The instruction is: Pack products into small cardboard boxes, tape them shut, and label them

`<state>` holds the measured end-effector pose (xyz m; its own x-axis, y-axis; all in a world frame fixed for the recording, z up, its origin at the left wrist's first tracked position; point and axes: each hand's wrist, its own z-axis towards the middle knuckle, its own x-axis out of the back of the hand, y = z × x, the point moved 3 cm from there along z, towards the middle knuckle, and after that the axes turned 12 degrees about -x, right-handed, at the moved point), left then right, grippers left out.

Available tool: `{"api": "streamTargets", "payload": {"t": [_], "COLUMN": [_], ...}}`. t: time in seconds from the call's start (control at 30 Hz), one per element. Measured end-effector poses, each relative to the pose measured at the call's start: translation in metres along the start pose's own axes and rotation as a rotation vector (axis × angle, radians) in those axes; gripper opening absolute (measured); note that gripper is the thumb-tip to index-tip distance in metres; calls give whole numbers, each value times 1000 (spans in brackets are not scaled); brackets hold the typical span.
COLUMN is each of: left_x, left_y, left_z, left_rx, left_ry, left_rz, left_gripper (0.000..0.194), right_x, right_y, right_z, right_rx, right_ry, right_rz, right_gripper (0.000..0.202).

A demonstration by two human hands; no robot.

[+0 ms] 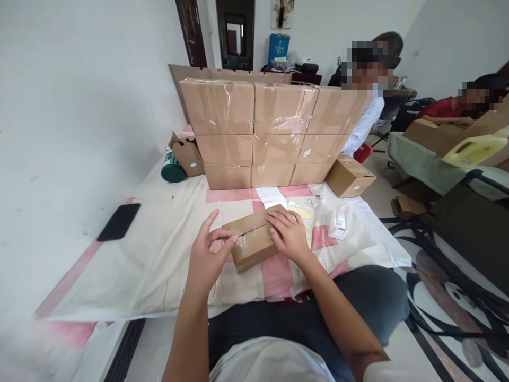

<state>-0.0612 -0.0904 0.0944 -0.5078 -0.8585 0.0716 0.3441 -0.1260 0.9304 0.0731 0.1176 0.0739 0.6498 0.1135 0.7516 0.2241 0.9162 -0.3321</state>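
Observation:
A small cardboard box (pixel 254 246) lies tilted across the table in front of me, with a dark seam and shiny tape along its top. My left hand (pixel 210 249) is at its left end: the index finger points up, while the thumb and middle finger come together by the seam. Whether tape is pinched there is too small to tell. Across the right end of the box, my right hand (pixel 288 231) rests with its fingers laid flat on top. Behind the box are a white printed sheet (pixel 270 196) and a yellow sticker sheet (pixel 304 212), partly covered by my right hand.
Stacked taped cartons (pixel 254 132) form a wall at the back. A phone (pixel 118 222), a green container (pixel 173 168), an open carton (pixel 190 156), a closed carton (pixel 350 176) and a small white box (pixel 337 225) surround the work area. Two people sit beyond, right.

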Motion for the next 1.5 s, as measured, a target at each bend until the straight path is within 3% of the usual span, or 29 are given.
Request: {"api": "streamTargets", "payload": {"t": [0.17,0.5,0.57,0.73,0.8,1.03,1.23,1.4,1.5], "left_x": [-6,-18,-19,-19,-19,-19,-19,-11,-9], "left_y": [-9,-20,-17,-15,-16,-22,-30,-26,-33], "left_z": [5,1,1,1,1,-1,-4,2,9], "left_rx": [96,164,153,125,125,139,6,-116,-62], "left_ry": [-112,-136,-133,-16,10,-64,-106,-159,-151], "left_rz": [133,186,185,117,79,99,202,458,448], "left_gripper": [32,30,34,80,89,101,96,103,109], "right_x": [-4,-3,-3,-4,-3,-3,-6,-8,-7], "right_y": [1,5,6,7,7,6,8,10,10], "right_z": [-3,-5,-6,-8,-8,-6,-7,-9,-9], "right_rx": [-27,-39,-48,-63,-69,-94,-109,-105,-99], "right_ry": [7,39,40,45,46,23,19,33,54], "right_rz": [-7,17,26,38,38,43,36,29,37], "right_gripper": [28,26,26,26,27,28,28,27,26]}}
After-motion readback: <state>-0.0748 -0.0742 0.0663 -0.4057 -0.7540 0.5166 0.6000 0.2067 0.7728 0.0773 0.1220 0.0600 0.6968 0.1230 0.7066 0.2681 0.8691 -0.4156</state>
